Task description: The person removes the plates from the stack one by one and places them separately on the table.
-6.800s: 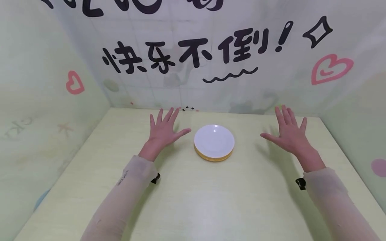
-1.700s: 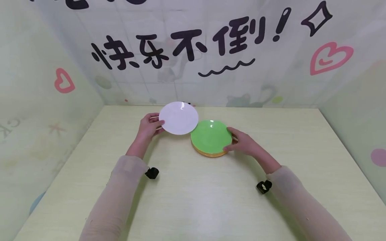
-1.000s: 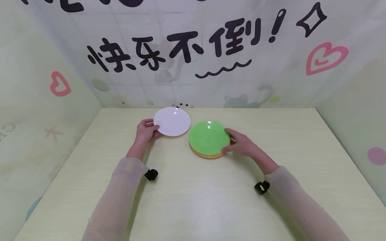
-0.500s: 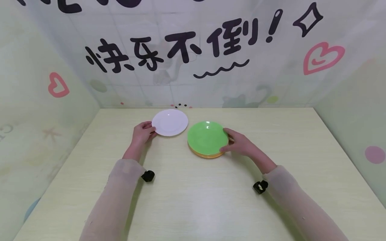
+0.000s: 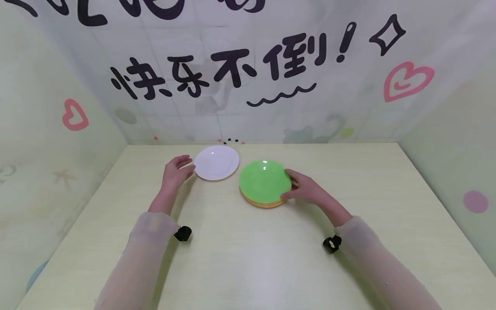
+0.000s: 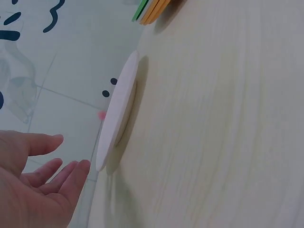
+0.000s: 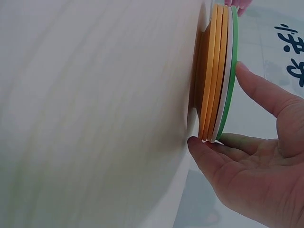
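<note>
A white plate [image 5: 216, 162] lies flat near the back edge of the table. Just left of its rim is my left hand [image 5: 176, 172], fingers loosely bent and holding nothing; in the left wrist view a gap shows between the fingertips and the white plate [image 6: 118, 111]. To the right stands a stack of plates [image 5: 265, 182], green on top. A white rim and several orange rims show beneath the green plate [image 7: 231, 78] in the right wrist view. My right hand [image 5: 306, 188] holds the stack's right edge, one digit over the green rim and the others at the side and below.
The pale table [image 5: 248, 254] is bounded by a printed back wall [image 5: 162, 120] and side walls. Black bands [image 5: 183, 234] sit at both sleeve cuffs. The white plate and the stack stand apart by a narrow strip of table.
The left hand lifted the white plate off the stack, uncovering the green one, and set it down to the left. It has since let go and drawn back left; the right hand stays at the stack.
</note>
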A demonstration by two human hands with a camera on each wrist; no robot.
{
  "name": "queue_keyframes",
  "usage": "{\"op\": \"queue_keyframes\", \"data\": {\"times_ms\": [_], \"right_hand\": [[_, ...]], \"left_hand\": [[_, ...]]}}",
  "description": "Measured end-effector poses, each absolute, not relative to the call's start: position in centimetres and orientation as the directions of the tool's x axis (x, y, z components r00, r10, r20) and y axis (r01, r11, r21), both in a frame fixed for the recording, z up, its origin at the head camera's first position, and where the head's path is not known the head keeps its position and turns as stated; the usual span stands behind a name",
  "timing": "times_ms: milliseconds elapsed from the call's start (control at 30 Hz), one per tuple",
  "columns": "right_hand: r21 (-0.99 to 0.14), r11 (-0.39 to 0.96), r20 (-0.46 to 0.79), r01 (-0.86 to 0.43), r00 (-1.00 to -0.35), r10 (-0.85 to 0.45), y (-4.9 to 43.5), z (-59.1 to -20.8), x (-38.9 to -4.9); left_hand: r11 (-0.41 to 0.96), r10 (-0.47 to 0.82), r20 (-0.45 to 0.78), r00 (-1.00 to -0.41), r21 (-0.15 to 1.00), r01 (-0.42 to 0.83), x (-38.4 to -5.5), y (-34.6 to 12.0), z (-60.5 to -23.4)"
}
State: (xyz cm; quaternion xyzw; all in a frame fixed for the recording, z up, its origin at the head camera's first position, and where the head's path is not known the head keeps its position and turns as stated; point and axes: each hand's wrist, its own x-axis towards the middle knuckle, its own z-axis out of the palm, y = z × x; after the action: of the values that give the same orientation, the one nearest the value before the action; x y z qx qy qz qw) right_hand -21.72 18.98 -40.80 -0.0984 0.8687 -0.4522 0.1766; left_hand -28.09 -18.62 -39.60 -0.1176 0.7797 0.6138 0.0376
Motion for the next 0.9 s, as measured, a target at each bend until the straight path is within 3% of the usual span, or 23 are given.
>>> {"op": "queue_keyframes", "data": {"times_ms": [900], "right_hand": [[-0.802, 0.597, -0.219, -0.015, -0.923, -0.318, 19.0, -40.9, -21.7]], "left_hand": [[0.177, 0.023, -0.216, -0.976, 0.962, -0.209, -26.7, -14.2, -39.4]]}}
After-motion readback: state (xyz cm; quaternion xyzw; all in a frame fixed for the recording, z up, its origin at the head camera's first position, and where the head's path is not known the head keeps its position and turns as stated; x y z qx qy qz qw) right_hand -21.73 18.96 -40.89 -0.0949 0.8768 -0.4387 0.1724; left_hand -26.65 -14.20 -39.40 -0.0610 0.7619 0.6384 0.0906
